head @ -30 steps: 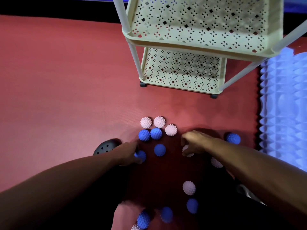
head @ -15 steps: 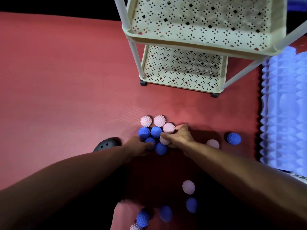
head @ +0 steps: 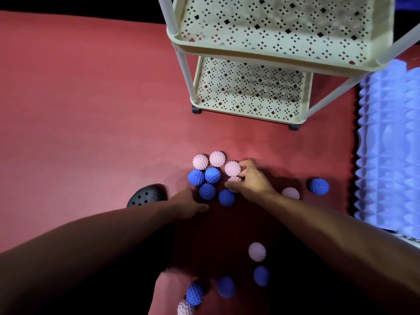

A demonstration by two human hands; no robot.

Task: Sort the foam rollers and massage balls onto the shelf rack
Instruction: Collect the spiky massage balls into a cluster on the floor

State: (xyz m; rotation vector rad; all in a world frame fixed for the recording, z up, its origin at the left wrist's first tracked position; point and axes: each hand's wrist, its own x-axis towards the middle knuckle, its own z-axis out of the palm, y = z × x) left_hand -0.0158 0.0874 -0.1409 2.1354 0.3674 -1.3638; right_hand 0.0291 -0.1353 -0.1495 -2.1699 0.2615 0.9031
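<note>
A cream perforated shelf rack (head: 293, 64) is seen standing on the red mat (head: 91, 110); both visible tiers are bare of balls and rollers. A cluster of spiked massage balls (head: 212, 175) is gathered on the mat in front of the rack, pink ones at the far side and blue ones nearer. A pink ball (head: 234, 181) within the cluster is gripped by the curled fingers of the right hand (head: 252, 181). The left hand (head: 188, 202) is laid beside a blue ball (head: 207, 191), its fingers relaxed and holding nothing. A lone blue ball (head: 318, 186) and a lone pink ball (head: 291, 193) are left to the right. More balls (head: 256, 251) are scattered nearer the person. A lavender ridged foam roller (head: 391, 151) is lying along the right edge. A black perforated shoe (head: 146, 197) is visible left of the arm.
</note>
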